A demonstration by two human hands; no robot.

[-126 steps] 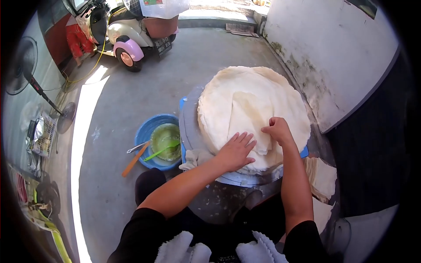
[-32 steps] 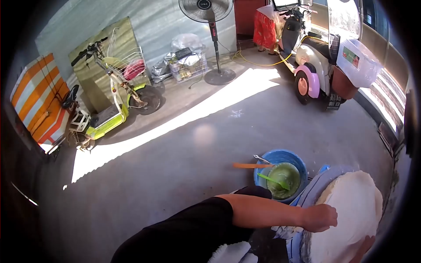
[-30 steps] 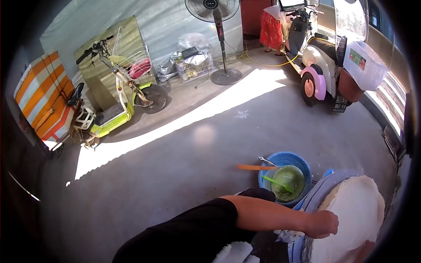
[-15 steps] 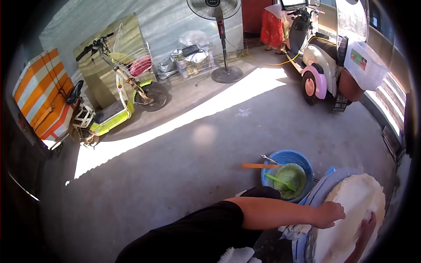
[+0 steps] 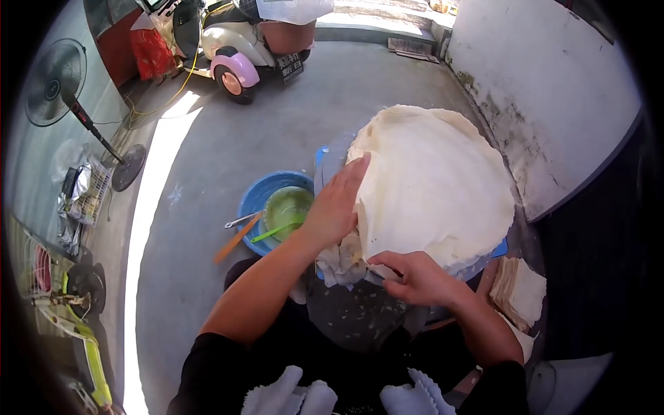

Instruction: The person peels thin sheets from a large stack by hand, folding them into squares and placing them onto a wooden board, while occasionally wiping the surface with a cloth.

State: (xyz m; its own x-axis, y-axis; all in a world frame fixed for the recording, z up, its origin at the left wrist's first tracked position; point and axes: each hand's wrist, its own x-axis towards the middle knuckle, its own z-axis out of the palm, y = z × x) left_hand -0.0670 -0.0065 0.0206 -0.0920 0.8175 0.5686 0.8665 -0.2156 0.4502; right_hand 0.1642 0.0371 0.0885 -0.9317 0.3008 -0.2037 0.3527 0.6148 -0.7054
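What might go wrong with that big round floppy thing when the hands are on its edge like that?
The pale round sheet looks thin and soft, so it might tear or crease where the left hand and right hand are at its edge.

The orange stick pokes out past the rim of the blue basin, so an elbow or knee might knock it.

The stacked pale pieces lie low beside the right arm and might get bumped.
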